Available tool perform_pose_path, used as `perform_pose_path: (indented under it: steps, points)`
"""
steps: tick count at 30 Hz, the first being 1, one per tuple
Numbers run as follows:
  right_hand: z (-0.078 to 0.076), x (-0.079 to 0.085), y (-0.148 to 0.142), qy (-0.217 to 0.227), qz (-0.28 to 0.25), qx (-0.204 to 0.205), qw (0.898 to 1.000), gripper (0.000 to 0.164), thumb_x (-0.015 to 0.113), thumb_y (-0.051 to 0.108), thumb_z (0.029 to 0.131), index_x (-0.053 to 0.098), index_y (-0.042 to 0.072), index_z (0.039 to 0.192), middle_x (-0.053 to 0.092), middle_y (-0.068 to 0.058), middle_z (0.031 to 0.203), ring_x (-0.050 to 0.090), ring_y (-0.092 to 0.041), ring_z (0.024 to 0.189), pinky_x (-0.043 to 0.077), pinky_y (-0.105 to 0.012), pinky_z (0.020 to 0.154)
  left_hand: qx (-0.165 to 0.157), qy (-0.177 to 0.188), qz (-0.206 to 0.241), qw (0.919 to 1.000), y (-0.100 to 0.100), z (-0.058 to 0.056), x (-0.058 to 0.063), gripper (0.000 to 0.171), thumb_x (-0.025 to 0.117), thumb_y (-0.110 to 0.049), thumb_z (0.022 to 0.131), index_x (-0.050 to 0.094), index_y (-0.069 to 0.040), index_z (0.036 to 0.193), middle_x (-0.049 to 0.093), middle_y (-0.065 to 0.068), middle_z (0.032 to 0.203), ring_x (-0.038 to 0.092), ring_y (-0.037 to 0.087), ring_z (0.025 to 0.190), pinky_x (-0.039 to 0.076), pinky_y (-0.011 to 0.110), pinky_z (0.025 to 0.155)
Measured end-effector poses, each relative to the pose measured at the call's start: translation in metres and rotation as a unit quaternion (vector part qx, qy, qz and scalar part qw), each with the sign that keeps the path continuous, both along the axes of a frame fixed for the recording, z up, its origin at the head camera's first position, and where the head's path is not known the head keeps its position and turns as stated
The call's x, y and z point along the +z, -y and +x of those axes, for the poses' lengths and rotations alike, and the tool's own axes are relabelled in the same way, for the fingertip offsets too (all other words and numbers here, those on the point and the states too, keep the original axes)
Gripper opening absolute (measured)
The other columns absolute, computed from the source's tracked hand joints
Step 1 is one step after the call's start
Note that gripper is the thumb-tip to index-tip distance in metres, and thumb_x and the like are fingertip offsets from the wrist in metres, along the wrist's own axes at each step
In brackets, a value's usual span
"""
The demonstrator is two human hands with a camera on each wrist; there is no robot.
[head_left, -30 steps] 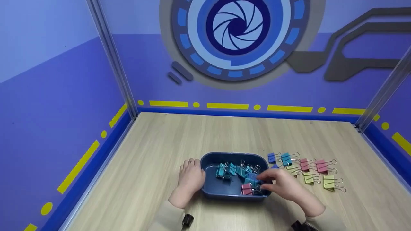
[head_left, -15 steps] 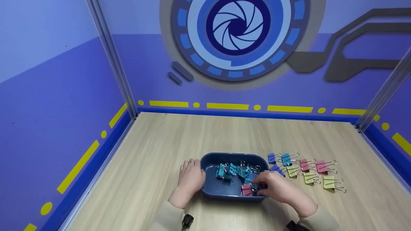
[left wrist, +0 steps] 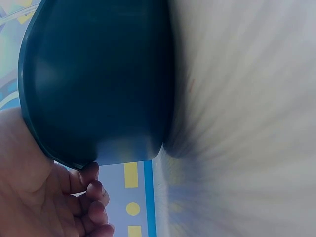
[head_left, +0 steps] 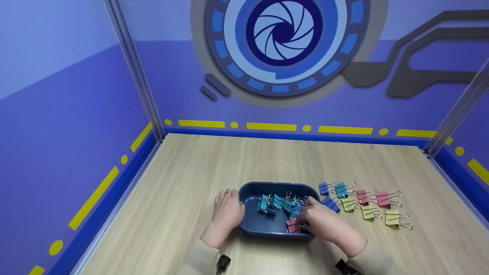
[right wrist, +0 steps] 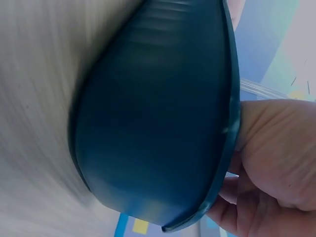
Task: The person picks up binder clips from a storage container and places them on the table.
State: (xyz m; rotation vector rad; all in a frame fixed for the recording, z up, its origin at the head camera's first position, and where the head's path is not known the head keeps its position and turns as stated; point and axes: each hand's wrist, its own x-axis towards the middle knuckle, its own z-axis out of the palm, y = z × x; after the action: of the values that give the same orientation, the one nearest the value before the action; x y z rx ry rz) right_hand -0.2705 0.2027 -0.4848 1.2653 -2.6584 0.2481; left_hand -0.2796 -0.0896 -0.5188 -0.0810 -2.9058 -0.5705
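A dark blue box holds several teal binder clips, a partly covered blue binder clip and a pink binder clip. At its left end, my left hand grips the rim; in the left wrist view the thumb goes behind the rim while the index fingertip lies outside. My right hand reaches over the right wall, with curled fingers down beside the pink clip. From the right wrist, the box wall hides those fingertips, so I cannot tell whether they pinch a clip.
Right of the box, loose binder clips lie in rough rows on the wooden table: blue, teal, pink and yellow. Printed blue panels enclose the table at the back and sides.
My right hand has moved left and deeper into the box, uncovering the lower blue clip on the table. The pink clip has shifted slightly left. My left hand has stayed at the rim.
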Motion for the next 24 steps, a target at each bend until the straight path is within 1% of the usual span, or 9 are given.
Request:
perform_pose_path:
  steps: [3,5,8,12,16,20,24]
  points:
    - [-0.001,-0.003,0.001,-0.032,-0.003,0.007,0.999,0.019,0.087,0.003,0.069,0.079,0.014,0.082,0.075,0.005,0.079,0.046,-0.014,0.077,0.039,-0.031,0.07,0.0,0.002,0.001,1.0,0.0,0.0,0.001,0.035,0.06,-0.021,0.096,0.062,0.004,0.121,0.063,0.019,0.114,0.054,0.036,0.11,0.042,0.049,0.094]
    - [-0.002,-0.005,0.0,-0.032,-0.014,0.009,0.999,0.017,0.086,0.003,0.07,0.079,0.013,0.082,0.075,0.004,0.08,0.048,-0.013,0.077,0.042,-0.03,0.07,0.001,0.0,0.003,1.0,0.0,0.0,0.001,0.035,0.061,-0.021,0.096,0.062,0.004,0.121,0.063,0.019,0.113,0.054,0.036,0.109,0.042,0.049,0.093]
    - [-0.003,-0.008,-0.002,0.002,-0.038,0.007,0.999,0.016,0.086,0.005,0.074,0.08,0.013,0.086,0.075,0.004,0.083,0.051,-0.012,0.079,0.045,-0.029,0.07,0.001,0.0,0.002,1.0,0.0,0.0,0.002,0.035,0.061,-0.02,0.096,0.062,0.004,0.12,0.063,0.019,0.111,0.054,0.035,0.107,0.043,0.048,0.091]
    - [-0.004,-0.012,-0.003,0.052,-0.075,0.003,0.996,0.015,0.083,0.007,0.079,0.081,0.013,0.092,0.076,0.005,0.086,0.055,-0.01,0.083,0.048,-0.028,0.072,0.0,0.001,0.0,1.0,-0.001,0.0,0.002,0.034,0.061,-0.02,0.096,0.062,0.004,0.12,0.063,0.018,0.109,0.054,0.034,0.105,0.043,0.047,0.09]
    - [-0.006,-0.015,-0.003,0.066,-0.115,0.003,0.991,0.017,0.083,0.007,0.08,0.081,0.012,0.095,0.077,0.004,0.088,0.061,-0.011,0.084,0.053,-0.029,0.074,0.0,-0.001,0.0,1.0,0.0,0.0,0.002,0.033,0.061,-0.02,0.096,0.062,0.004,0.119,0.063,0.018,0.109,0.054,0.034,0.104,0.043,0.047,0.089]
    - [-0.005,-0.018,-0.002,0.081,-0.147,0.001,0.986,0.018,0.083,0.006,0.079,0.081,0.012,0.097,0.078,0.002,0.089,0.069,-0.013,0.085,0.057,-0.031,0.076,-0.002,0.005,0.003,1.0,0.0,0.0,0.001,0.033,0.059,-0.02,0.097,0.062,0.003,0.12,0.063,0.018,0.112,0.054,0.034,0.105,0.043,0.048,0.091]
    - [-0.006,-0.022,-0.002,0.1,-0.181,0.004,0.978,0.018,0.081,0.005,0.081,0.08,0.012,0.098,0.078,0.001,0.092,0.073,-0.015,0.086,0.059,-0.033,0.077,0.0,0.013,0.008,0.9999,0.0,0.0,0.001,0.034,0.059,-0.02,0.097,0.061,0.003,0.122,0.063,0.018,0.112,0.053,0.034,0.106,0.043,0.048,0.093]
